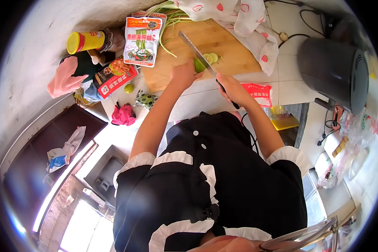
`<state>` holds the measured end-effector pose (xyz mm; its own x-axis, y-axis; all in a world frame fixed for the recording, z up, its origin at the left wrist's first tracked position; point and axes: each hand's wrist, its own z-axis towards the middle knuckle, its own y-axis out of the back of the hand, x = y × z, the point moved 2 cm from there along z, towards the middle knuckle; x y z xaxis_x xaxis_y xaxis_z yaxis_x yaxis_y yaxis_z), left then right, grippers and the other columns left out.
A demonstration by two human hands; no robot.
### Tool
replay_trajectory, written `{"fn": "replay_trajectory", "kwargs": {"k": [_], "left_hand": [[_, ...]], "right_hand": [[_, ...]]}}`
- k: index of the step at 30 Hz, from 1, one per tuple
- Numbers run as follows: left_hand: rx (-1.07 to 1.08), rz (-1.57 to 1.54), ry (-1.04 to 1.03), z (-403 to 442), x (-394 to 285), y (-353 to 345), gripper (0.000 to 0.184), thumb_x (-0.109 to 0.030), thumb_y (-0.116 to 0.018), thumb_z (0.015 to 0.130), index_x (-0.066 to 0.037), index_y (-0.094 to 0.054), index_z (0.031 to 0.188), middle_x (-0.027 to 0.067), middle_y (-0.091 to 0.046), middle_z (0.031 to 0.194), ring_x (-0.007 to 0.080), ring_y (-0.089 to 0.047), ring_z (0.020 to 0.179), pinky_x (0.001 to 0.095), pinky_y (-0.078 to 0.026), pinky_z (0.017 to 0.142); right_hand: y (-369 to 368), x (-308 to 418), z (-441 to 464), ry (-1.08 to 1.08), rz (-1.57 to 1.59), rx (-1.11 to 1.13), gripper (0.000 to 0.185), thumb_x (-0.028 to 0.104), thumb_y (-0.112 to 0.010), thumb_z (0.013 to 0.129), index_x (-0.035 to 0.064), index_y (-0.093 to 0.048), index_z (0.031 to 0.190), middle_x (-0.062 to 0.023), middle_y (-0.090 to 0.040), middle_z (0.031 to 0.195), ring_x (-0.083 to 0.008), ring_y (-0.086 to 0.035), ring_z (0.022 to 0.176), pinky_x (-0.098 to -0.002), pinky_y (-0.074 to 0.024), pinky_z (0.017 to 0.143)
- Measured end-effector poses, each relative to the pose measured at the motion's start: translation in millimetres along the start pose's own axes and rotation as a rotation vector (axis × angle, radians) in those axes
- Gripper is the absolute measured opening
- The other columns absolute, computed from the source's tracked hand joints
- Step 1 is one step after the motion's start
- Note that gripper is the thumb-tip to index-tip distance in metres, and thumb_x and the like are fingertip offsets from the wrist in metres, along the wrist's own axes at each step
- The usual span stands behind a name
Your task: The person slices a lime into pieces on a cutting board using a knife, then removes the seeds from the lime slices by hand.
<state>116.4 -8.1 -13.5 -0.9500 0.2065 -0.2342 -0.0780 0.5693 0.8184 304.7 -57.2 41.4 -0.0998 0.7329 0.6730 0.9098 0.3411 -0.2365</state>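
My right hand (230,87) is closed round the black handle of a long knife (196,51), whose blade points up and left over the wooden cutting board (235,44). Against the blade lies a green lime (199,65), held on the board by the closed fingers of my left hand (185,74). Cut lime slices (211,58) rest just right of the blade. Long green stalks (172,17) lie at the board's upper left, beside a white and orange food packet (142,42).
A red box (116,76), a whole lime (129,88), a yellow-lidded jar (85,42) and a pink cloth (123,114) are at left. At right are a red packet (258,94) and a black appliance (332,73). A strawberry-print cloth (256,33) touches the board's far edge.
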Motion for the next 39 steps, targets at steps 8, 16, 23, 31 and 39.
{"fn": "replay_trajectory", "kwargs": {"k": [8,16,23,31,39], "left_hand": [[0.006,0.010,0.010,2,1,-1,0.063,-0.054,-0.058,0.080,0.002,-0.042,0.106,0.0156,-0.064,0.070,0.0317,-0.064,0.062,0.0400,-0.050,0.053],[-0.038,0.038,-0.022,-1,-1,1,0.059,-0.052,-0.060,0.078,0.000,-0.042,0.098,0.0144,-0.062,0.064,0.0314,-0.064,0.058,0.0392,-0.050,0.049],[-0.014,0.071,0.023,-2,-7,2,0.058,-0.053,-0.060,0.079,0.000,-0.043,0.095,0.0140,-0.063,0.064,0.0319,-0.064,0.059,0.0388,-0.050,0.050],[0.033,0.086,0.036,-1,-9,10,0.059,-0.055,-0.058,0.079,0.001,-0.044,0.094,0.0142,-0.063,0.065,0.0319,-0.065,0.061,0.0395,-0.050,0.052],[0.014,0.079,0.011,0,-5,5,0.060,-0.056,-0.056,0.080,0.001,-0.044,0.094,0.0145,-0.063,0.065,0.0314,-0.065,0.061,0.0389,-0.050,0.052]], "right_hand": [[-4,3,6,-0.020,-0.081,-0.026,0.044,0.046,-0.036,0.095,0.0092,-0.043,0.073,0.0015,-0.039,0.051,-0.0075,-0.036,0.039,-0.0224,-0.0327,0.037],[-1,4,7,-0.067,-0.074,-0.006,0.046,0.049,-0.036,0.095,0.0094,-0.042,0.073,0.0015,-0.039,0.052,-0.0076,-0.037,0.040,-0.0226,-0.0333,0.038],[-1,12,7,-0.071,-0.125,-0.007,0.052,0.056,-0.035,0.093,0.0093,-0.042,0.071,0.0013,-0.039,0.050,-0.0079,-0.039,0.040,-0.0231,-0.0336,0.038],[2,3,12,-0.012,-0.213,-0.033,0.053,0.056,-0.035,0.093,0.0085,-0.041,0.070,0.0001,-0.038,0.050,-0.0084,-0.037,0.039,-0.0242,-0.0323,0.037],[0,-2,8,-0.015,-0.116,-0.028,0.053,0.053,-0.036,0.093,0.0059,-0.044,0.071,-0.0011,-0.040,0.051,-0.0099,-0.038,0.038,-0.0257,-0.0322,0.037]]}}
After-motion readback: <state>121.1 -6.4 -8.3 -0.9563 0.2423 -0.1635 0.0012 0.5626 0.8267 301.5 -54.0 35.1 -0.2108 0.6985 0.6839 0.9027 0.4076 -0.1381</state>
